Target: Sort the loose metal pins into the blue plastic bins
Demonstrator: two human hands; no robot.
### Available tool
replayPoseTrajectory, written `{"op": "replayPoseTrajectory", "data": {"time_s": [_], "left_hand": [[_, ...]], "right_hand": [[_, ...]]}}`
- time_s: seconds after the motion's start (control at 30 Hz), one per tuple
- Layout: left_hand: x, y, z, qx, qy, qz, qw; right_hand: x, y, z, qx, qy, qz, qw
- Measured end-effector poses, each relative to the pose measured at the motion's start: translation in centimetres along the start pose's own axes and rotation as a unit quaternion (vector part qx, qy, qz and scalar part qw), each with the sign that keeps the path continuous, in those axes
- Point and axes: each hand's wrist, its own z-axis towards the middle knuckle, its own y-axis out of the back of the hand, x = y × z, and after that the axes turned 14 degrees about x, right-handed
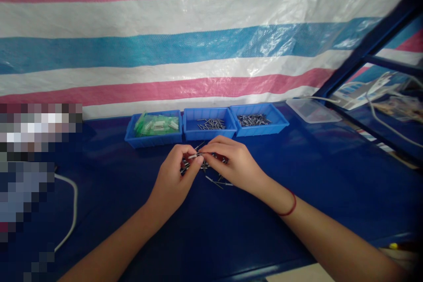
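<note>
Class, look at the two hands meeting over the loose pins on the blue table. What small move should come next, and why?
Probably lift the thin pin clear of the loose pile: the left hand and right hand pinch it at their fingertips just above that pile, and the middle tray right behind holds similar pins.

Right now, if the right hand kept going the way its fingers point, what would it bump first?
Probably the left hand, pinching a pin: the right hand points straight at its fingertips, almost touching, above the loose metal pins.
</note>
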Motion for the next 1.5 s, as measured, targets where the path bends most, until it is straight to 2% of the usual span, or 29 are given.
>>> {"op": "replayPoseTrajectory", "data": {"time_s": [0.07,0.13,0.23,0.33,0.4,0.5,0.67,0.77,0.83,0.9,1.03,1.13,1.2,1.5], "left_hand": [[0.0,0.0,0.0,0.005,-0.008,0.007,1.0],[0.0,-0.1,0.1,0.019,-0.016,0.024,0.999],[-0.1,-0.1,0.1,0.077,-0.052,0.083,0.992],[-0.2,-0.3,0.0,0.138,-0.094,0.16,0.973],[-0.1,-0.5,-0.1,0.157,-0.107,0.199,0.962],[0.0,-0.8,-0.2,0.166,-0.126,0.239,0.949],[0.0,-1.2,-0.2,0.174,-0.138,0.277,0.935],[0.0,-1.1,-0.1,0.157,-0.123,0.256,0.946],[0.0,-0.8,0.1,0.129,-0.096,0.194,0.968],[0.0,-0.5,0.2,0.093,-0.056,0.101,0.989],[0.2,-0.1,0.4,0.035,0.021,-0.048,0.998],[0.2,-0.2,0.4,0.022,0.041,-0.092,0.995],[0.2,-0.2,0.4,0.025,0.044,-0.104,0.993],[0.2,-0.4,0.3,0.059,0.028,-0.131,0.989]], "right_hand": [[0.0,-0.2,0.3,-0.02,-0.042,0.091,0.995],[-0.3,0.0,0.6,-0.078,-0.094,0.205,0.971],[-1.4,1.5,1.0,-0.197,-0.142,0.366,0.899],[-2.8,3.9,1.0,-0.285,-0.167,0.466,0.821],[-3.4,5.2,0.9,-0.315,-0.184,0.494,0.79],[-3.5,5.8,0.8,-0.304,-0.199,0.521,0.772],[-2.5,4.3,0.8,-0.208,-0.22,0.527,0.794],[-1.9,3.5,0.9,-0.158,-0.226,0.474,0.836],[-1.4,3.3,0.9,-0.105,-0.219,0.402,0.883],[-0.7,3.1,0.8,-0.04,-0.215,0.345,0.913],[0.5,2.3,0.5,0.045,-0.201,0.315,0.927],[0.9,1.5,0.3,0.059,-0.149,0.283,0.946],[1.0,1.0,0.2,0.044,-0.129,0.275,0.952],[1.1,0.5,0.1,-0.008,-0.103,0.25,0.963]]}}
